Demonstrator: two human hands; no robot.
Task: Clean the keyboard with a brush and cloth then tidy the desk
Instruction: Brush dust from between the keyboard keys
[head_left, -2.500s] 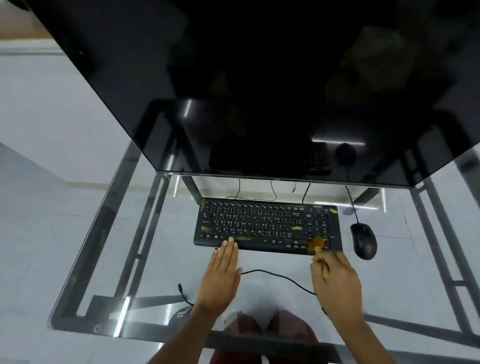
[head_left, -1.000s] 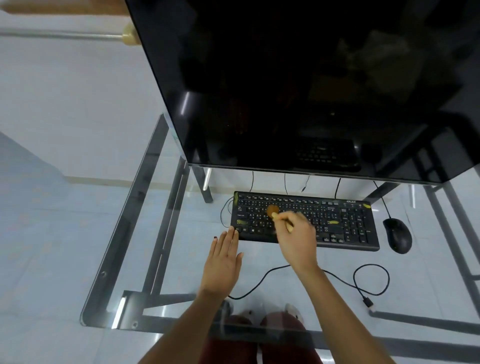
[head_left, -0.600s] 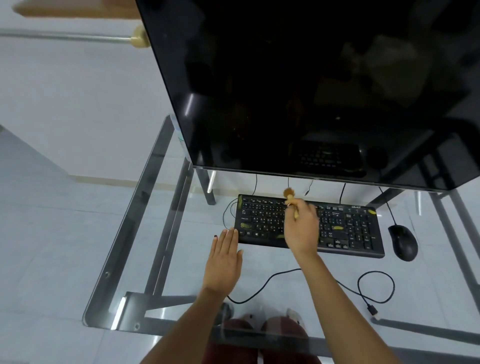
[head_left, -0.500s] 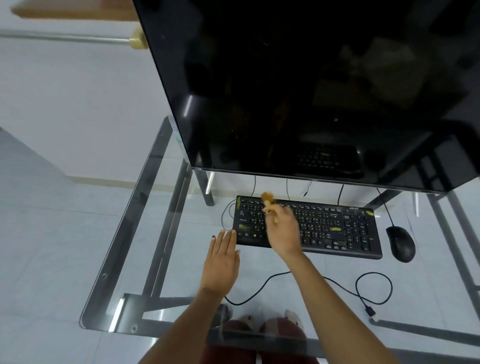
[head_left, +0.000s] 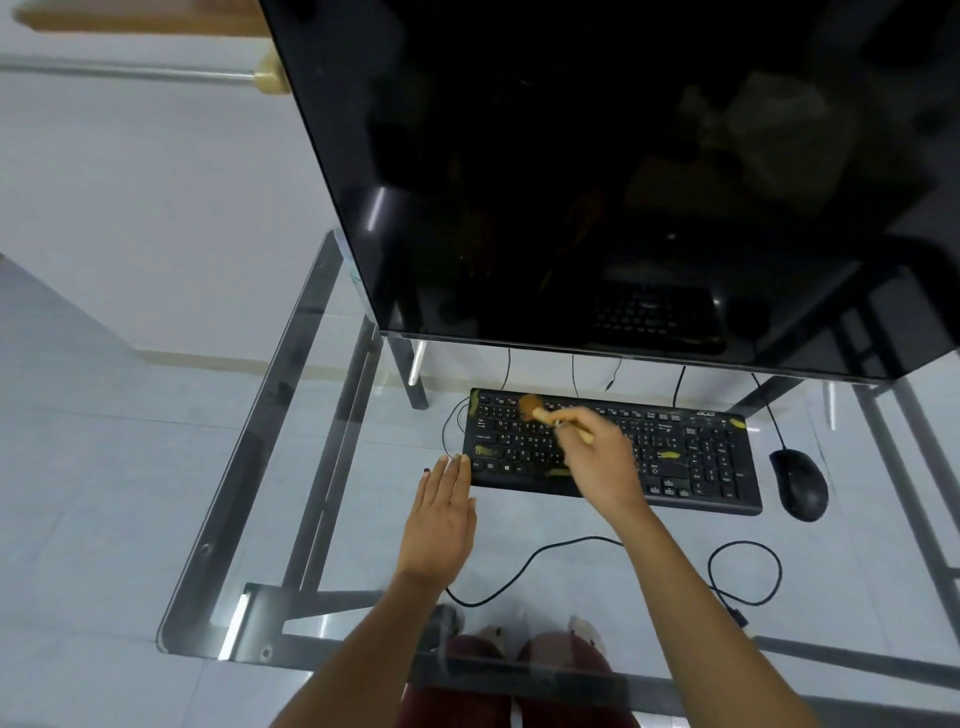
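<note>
A black keyboard (head_left: 691, 457) lies on the glass desk (head_left: 363, 519), with yellowish bits scattered over its keys. My right hand (head_left: 602, 462) grips a small wooden-handled brush (head_left: 540, 410); its brown bristles touch the keyboard's top-left rows. My left hand (head_left: 441, 519) lies flat on the glass, fingers straight, fingertips against the keyboard's front-left corner. No cloth is in view.
A large dark monitor (head_left: 623, 171) overhangs the back of the desk. A black mouse (head_left: 800, 483) sits right of the keyboard. A loose black cable (head_left: 571, 545) loops over the glass in front, ending in a plug (head_left: 740, 618). The metal frame (head_left: 322, 467) shows beneath the glass.
My right hand has carried the brush from the keyboard's right end across to its top-left rows. The left hand has stayed flat by the front-left corner.
</note>
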